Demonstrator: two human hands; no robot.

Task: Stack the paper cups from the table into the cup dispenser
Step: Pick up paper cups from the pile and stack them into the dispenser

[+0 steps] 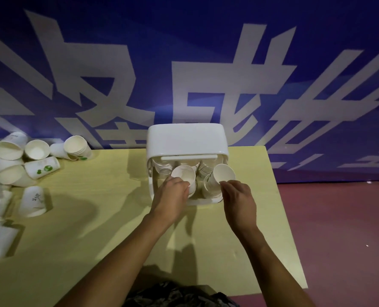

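Holding two cups (183, 172), two hands (173, 196)

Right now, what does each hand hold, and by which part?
Left hand grips a paper cup by its side wall. Right hand pinches another cup at its lower rim.

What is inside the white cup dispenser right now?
The cup dispenser holds stacks of paper cups behind its front opening. Each hand grips a cup there: left hand, right hand. The lid hides the stacks' upper parts.
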